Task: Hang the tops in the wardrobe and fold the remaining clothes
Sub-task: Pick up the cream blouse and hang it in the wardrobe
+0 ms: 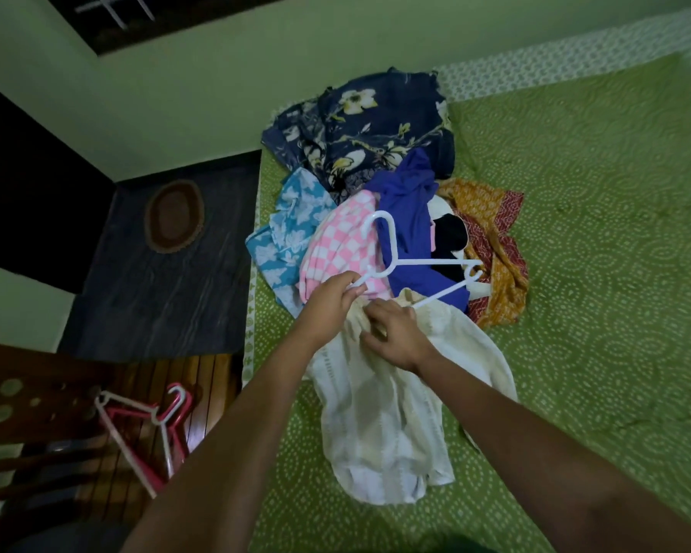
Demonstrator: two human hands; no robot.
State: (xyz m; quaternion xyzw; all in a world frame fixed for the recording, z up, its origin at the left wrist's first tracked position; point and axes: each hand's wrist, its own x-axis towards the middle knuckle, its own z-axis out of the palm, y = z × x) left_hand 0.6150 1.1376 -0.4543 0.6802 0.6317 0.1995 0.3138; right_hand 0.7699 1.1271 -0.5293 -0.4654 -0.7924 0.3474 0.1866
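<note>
Step in hand, as judged: threading the white plastic hanger point(411, 265) into the neck of the cream knitted top point(391, 397). The left hand point(330, 309) pinches one hanger arm between curled fingers; the right hand point(395, 337) grips bunched fabric at the neckline just below. Spread the opening wide before feeding the arm through. The top is pale, loosely woven, slightly sheer, and lies crumpled on the green patterned bedsheet point(595, 233), trailing below both hands.
</note>
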